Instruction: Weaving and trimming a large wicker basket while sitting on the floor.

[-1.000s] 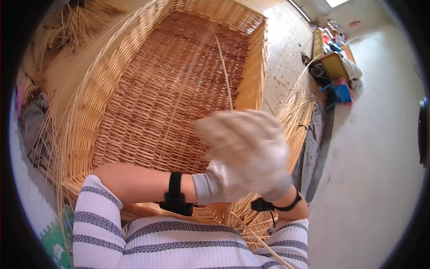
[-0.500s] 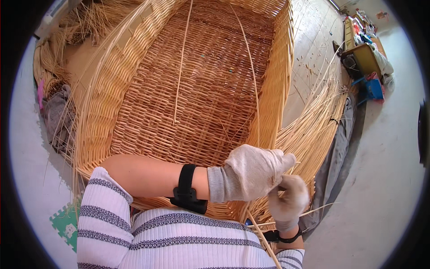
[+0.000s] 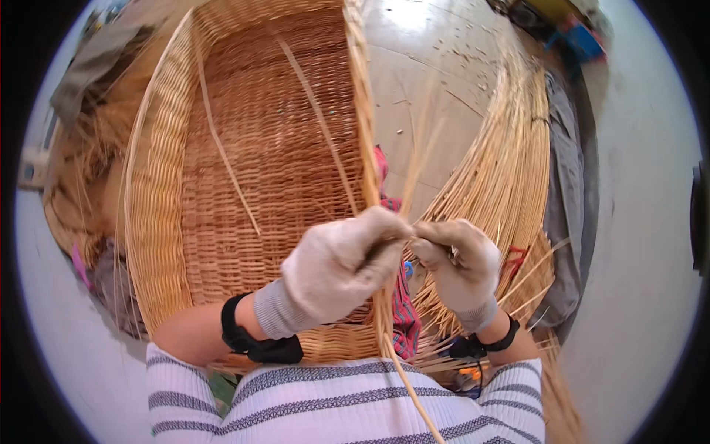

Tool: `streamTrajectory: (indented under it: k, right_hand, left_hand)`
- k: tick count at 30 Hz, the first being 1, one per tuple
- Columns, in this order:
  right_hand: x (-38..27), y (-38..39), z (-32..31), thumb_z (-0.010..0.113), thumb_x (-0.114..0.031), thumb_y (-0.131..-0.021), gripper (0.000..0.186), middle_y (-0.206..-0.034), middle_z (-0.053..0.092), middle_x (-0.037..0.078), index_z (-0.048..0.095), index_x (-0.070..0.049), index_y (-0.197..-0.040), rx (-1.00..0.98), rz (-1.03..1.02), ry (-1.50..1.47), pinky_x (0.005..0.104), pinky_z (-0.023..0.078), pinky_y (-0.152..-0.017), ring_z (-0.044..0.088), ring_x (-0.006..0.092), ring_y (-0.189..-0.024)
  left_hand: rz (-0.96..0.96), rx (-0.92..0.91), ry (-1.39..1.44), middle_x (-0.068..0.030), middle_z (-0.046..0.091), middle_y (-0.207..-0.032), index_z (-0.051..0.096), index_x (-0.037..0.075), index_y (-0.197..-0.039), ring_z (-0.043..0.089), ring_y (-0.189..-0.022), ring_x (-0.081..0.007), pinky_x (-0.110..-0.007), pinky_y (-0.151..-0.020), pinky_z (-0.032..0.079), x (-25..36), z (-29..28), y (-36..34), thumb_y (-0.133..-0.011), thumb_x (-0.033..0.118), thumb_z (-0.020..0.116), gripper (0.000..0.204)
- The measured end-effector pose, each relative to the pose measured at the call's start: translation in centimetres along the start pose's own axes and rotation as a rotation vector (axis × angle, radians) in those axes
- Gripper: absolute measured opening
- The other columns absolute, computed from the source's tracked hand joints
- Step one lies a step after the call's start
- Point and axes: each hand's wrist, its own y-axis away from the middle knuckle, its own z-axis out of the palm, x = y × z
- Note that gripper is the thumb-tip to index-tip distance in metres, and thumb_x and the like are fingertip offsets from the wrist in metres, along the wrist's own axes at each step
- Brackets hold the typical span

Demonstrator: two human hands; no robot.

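Note:
A large rectangular wicker basket (image 3: 166, 177) lies before me, its woven base a darker brown than its pale sides. At its right rim my left hand (image 3: 336, 266), in an off-white knit glove, is closed in a pinch around wicker strands (image 3: 420, 159). My right hand (image 3: 462, 270), gloved too, pinches at the same spot, fingertips meeting the left's. The strands' upper ends fan out, blurred, above the fingers. A thicker rod (image 3: 414, 399) runs from the rim down across my striped top. Two loose strands (image 3: 220, 144) hang over the basket's inside.
A big bundle of pale wicker rods (image 3: 495, 155) lies right of the basket, beside dark grey cloth (image 3: 566, 163). Red plaid fabric (image 3: 404, 318) shows below the rim. Red-handled cutters (image 3: 515, 260) rest by the rods. Scraps dot the tiled floor (image 3: 414, 55).
The view has shifted, so the basket sits farther left and the rod bundle shows more. My right hand has come up level with the left, and their fingertips now meet at the strands.

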Motion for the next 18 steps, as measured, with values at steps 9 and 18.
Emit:
streamTrajectory:
  k: [9, 18]
  right_hand:
    - [2.2, -0.2, 3.8, 0.085, -0.016, -0.086, 0.056, -0.113, 0.06, 0.002, 0.053, -0.008, -0.131, -0.126, 0.601, -1.135, 0.0315, 0.051, -0.096, 0.059, 0.0125, -0.107]
    - [1.9, -1.6, 3.6, 0.086, -0.008, -0.082, 0.052, -0.108, 0.059, -0.001, 0.055, -0.008, -0.124, -0.238, 0.702, -1.025, 0.031, 0.051, -0.095, 0.059, 0.0102, -0.103]
  left_hand:
    - [-0.031, 0.074, -0.395, -0.0115, 0.062, -0.069, 0.06, 0.004, -0.102, 0.069, -0.061, -0.026, -0.034, -0.056, 0.053, 2.7, -0.6, 0.1, -0.086, -0.005, 0.066, 0.019]
    - [-0.02, 0.028, -0.566, -0.0069, 0.057, -0.066, 0.06, -0.001, -0.1, 0.059, -0.056, -0.0114, -0.026, -0.055, 0.048, 2.4, -1.3, 0.7, -0.088, -0.008, 0.061, 0.014]
